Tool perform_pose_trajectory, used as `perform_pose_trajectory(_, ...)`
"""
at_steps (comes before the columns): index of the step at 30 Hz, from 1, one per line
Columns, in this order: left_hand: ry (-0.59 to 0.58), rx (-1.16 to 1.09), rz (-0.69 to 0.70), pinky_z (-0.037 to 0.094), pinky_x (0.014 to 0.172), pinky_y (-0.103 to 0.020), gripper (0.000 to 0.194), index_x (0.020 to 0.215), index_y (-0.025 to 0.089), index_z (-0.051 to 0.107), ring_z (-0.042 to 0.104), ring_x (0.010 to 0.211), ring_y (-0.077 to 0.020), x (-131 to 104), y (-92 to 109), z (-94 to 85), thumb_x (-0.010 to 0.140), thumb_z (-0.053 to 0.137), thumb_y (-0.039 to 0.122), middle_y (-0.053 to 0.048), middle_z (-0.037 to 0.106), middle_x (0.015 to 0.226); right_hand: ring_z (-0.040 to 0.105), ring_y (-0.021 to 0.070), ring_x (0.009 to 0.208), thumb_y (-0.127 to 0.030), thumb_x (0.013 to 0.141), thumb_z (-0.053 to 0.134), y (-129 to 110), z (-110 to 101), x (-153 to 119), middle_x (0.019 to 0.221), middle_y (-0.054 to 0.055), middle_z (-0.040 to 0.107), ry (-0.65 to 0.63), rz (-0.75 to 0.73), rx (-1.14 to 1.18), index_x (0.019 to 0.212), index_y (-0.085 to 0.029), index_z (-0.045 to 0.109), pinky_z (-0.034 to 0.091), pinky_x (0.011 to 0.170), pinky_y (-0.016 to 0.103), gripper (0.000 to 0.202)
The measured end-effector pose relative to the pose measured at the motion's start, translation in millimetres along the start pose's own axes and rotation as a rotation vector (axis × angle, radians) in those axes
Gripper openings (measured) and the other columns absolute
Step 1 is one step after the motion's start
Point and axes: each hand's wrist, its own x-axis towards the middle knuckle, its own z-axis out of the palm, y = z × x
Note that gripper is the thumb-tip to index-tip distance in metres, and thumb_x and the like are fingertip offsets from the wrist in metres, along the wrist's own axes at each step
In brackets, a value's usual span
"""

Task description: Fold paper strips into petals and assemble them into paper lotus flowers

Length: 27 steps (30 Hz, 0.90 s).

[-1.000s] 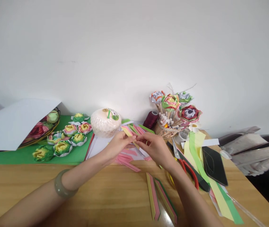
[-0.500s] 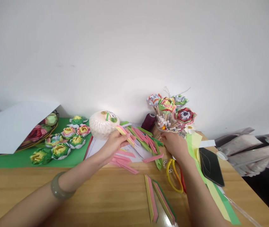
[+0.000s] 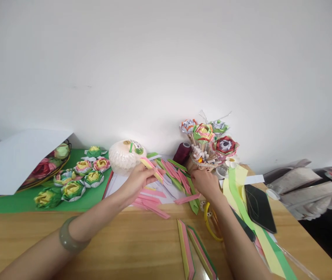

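My left hand is closed on a folded paper strip in yellow and pink, held tilted above the white sheets. My right hand reaches down beside the right end of the folded green strips, in front of the basket of paper flowers. Its fingers curl downward and are mostly hidden, so what they hold does not show. Pink folded strips lie below my left hand, and more pink strips lie over the green ones between my hands. Two layered strip stacks lie nearer me.
Finished paper flowers stand on green paper at left. A foam-wrapped round object sits by the wall, and a dark thread spool is near the basket. Yellow-handled scissors are partly under my right arm. A black phone lies right.
My right hand has moved left, closer to the green strips, and its forearm now covers more of the scissors. My left hand still holds the yellow and pink strip. The view has shifted slightly.
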Motion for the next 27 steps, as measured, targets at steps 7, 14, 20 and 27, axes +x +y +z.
perform_pose_trajectory(7, -0.037, -0.011, -0.007, 0.048, 0.084, -0.041, 0.01, 0.074, 0.014, 0.054, 0.065, 0.087, -0.0233, 2.8, -3.4, -2.3, 0.07, 0.063, 0.018, -0.01, 0.07, 0.079, 0.062, 0.0221, 0.087, -0.026, 0.09, 0.045, 6.4, -14.9, -9.8, 0.096, 0.007, 0.064, 0.119, 0.013, 0.094, 0.095, -0.017, 0.062, 0.048, 0.07, 0.034, 0.02)
perform_pose_trajectory(14, -0.06, 0.025, -0.034, 0.048, 0.085, -0.038, 0.007, 0.076, 0.013, 0.055, 0.064, 0.089, -0.0225, 1.3, -2.3, -2.4, 0.073, 0.06, 0.016, -0.011, 0.07, 0.083, 0.062, 0.0221, 0.081, -0.027, 0.078, 0.054, 10.3, -20.8, -10.5, 0.083, 0.004, 0.069, 0.206, -0.037, 0.273, 0.077, -0.023, 0.065, 0.035, 0.056, 0.024, 0.012)
perform_pose_trajectory(20, -0.048, 0.034, -0.05, 0.047, 0.085, -0.04, 0.009, 0.076, 0.013, 0.054, 0.064, 0.092, -0.024, 0.3, -0.7, -0.7, 0.072, 0.061, 0.017, -0.012, 0.07, 0.084, 0.06, 0.0194, 0.078, -0.031, 0.076, 0.058, 11.1, -21.3, -12.4, 0.081, 0.003, 0.07, 0.234, -0.082, 0.381, 0.072, -0.023, 0.068, 0.032, 0.056, 0.023, 0.013)
perform_pose_trajectory(27, -0.057, 0.121, -0.082, 0.048, 0.079, -0.037, 0.012, 0.079, 0.013, 0.055, 0.065, 0.086, -0.0216, -1.6, -0.2, -1.7, 0.073, 0.062, 0.022, -0.013, 0.07, 0.092, 0.059, 0.0188, 0.069, -0.03, 0.076, 0.055, 11.5, -28.3, -20.6, 0.073, 0.003, 0.068, 0.296, -0.112, 0.501, 0.069, -0.022, 0.066, 0.032, 0.055, 0.024, 0.015)
